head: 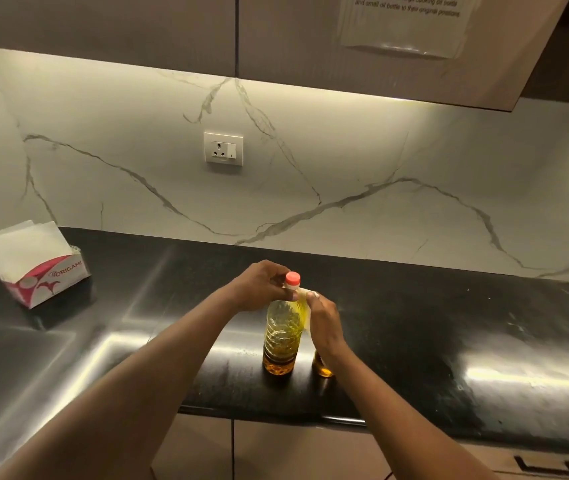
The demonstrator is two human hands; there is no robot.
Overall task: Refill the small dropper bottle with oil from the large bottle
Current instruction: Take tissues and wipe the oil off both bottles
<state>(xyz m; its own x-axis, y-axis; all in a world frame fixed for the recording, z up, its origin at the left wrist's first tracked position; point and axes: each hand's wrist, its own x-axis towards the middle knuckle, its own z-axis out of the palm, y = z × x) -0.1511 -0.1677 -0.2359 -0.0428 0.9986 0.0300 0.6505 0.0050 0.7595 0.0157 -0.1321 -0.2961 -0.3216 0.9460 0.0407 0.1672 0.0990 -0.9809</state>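
The large oil bottle [282, 336] stands upright on the black counter [414, 341]. It is clear plastic with a pink cap [292, 279], and a low layer of amber oil sits at its bottom. My left hand [258, 289] grips its neck just under the cap. Right beside it on the right stands the small dropper bottle [323, 368]. Only its amber base and a pale tip near the large bottle's shoulder show. My right hand [324, 322] curls round the small bottle from above and hides most of it.
A tissue box [38, 268] with white sheets sticking out stands at the back left of the counter. A wall socket [223, 148] sits on the marble backsplash. Upper cabinets hang overhead, and drawer fronts [310, 452] run under the counter edge.
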